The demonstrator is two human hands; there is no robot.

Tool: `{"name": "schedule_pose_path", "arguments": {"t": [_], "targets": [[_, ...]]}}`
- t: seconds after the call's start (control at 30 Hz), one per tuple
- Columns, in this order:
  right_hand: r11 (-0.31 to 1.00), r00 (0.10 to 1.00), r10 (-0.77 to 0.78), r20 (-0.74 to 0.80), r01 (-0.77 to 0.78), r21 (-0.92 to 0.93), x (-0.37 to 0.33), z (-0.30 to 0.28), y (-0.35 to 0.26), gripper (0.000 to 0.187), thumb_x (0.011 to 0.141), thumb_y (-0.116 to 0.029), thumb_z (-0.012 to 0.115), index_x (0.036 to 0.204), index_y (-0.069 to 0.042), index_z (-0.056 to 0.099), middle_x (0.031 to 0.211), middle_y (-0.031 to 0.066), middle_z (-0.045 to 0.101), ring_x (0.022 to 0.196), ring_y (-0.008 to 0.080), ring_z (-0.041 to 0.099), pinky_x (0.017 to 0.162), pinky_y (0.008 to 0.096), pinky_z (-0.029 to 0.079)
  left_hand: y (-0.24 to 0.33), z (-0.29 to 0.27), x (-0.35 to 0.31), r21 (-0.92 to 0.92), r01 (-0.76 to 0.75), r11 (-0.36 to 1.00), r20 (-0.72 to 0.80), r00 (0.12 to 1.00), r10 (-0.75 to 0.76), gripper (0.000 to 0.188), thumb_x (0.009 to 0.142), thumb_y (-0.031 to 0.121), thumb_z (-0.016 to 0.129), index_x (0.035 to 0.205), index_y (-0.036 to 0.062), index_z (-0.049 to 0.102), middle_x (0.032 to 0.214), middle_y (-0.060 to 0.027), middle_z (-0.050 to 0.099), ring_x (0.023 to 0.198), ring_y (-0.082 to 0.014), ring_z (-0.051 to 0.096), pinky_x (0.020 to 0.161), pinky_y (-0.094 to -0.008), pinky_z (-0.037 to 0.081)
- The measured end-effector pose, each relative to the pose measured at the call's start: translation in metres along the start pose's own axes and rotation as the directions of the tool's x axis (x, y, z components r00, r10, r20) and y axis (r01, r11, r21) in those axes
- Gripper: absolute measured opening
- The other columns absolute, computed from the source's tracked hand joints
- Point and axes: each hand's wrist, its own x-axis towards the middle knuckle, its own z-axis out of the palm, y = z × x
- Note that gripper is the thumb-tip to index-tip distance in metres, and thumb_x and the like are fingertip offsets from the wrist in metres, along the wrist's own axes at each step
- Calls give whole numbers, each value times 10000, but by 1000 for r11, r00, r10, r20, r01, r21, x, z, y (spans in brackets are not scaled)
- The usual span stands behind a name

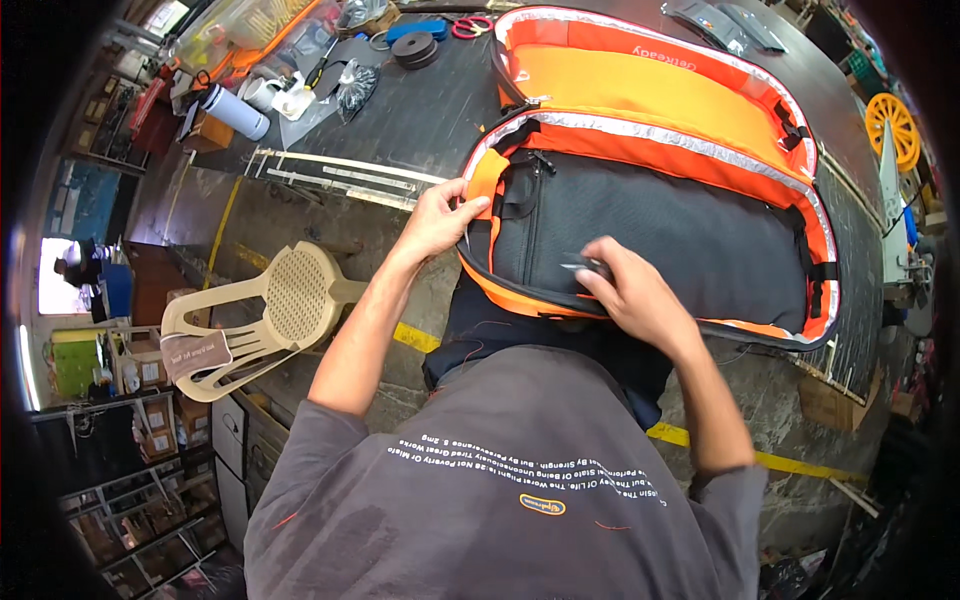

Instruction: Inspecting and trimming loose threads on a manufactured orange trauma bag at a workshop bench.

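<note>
An orange bag with a black inner panel lies unzipped, its lid folded back toward the far side of the dark table. My left hand pinches the orange fabric edge at the bag's near-left corner, beside black straps and a zipper. Over the near part of the black panel, my right hand is closed around a small dark tool with a pointed metal tip. Most of that tool is hidden by the fingers, so its exact kind is unclear.
Behind the bag's left end are a black webbing roll, red-handled scissors and a pale bottle. A beige plastic chair stands left of me. A yellow spoked wheel is at far right.
</note>
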Motion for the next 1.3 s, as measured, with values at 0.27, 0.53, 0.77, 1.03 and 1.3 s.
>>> {"name": "schedule_pose_path", "arguments": {"t": [0.27, 0.53, 0.77, 1.03, 1.3], "targets": [[903, 905, -358, 228, 398, -164, 109, 45, 29, 267, 1080, -316, 646, 1159, -62, 669, 1075, 157, 727, 1057, 362, 715, 925, 503, 485, -21, -2, -1, -260, 0, 966, -61, 998, -17, 140, 1038, 185, 793, 1040, 46, 773, 936, 56, 708, 855, -34, 589, 757, -237, 494], [854, 894, -332, 302, 420, -306, 125, 56, 29, 233, 1095, -311, 624, 1169, -97, 681, 1065, 102, 709, 1066, 301, 690, 948, 482, 414, -23, -6, 0, -459, 56, 887, -31, 996, -79, 160, 1041, 198, 796, 1106, 52, 790, 1032, 29, 757, 936, -44, 640, 856, -230, 507], [851, 890, -398, 222, 448, -273, 131, 69, 36, 246, 1085, -324, 641, 1164, -95, 681, 1032, 102, 695, 1011, 302, 668, 949, 483, 396, -34, -5, 2, -572, 83, 816, -21, 993, -116, 183, 1035, 195, 803, 1148, 51, 788, 1059, 14, 763, 972, -57, 665, 890, -244, 522], [813, 857, -463, 227, 513, -276, 141, 74, 47, 233, 1079, -320, 651, 1147, -99, 671, 1042, 81, 678, 1012, 283, 639, 971, 471, 382, -36, -6, 1, -694, 141, 706, 36, 986, -162, 183, 1034, 208, 802, 1139, 62, 770, 1065, 11, 777, 945, -62, 695, 859, -250, 569], [809, 852, -476, 220, 522, -269, 148, 80, 47, 222, 1066, -336, 666, 1115, -121, 643, 1046, 61, 691, 1022, 267, 643, 967, 507, 386, -31, -12, 3, -689, 160, 707, 38, 982, -186, 174, 1027, 222, 811, 1118, 80, 768, 1050, 12, 783, 934, -62, 704, 850, -258, 578]]}}
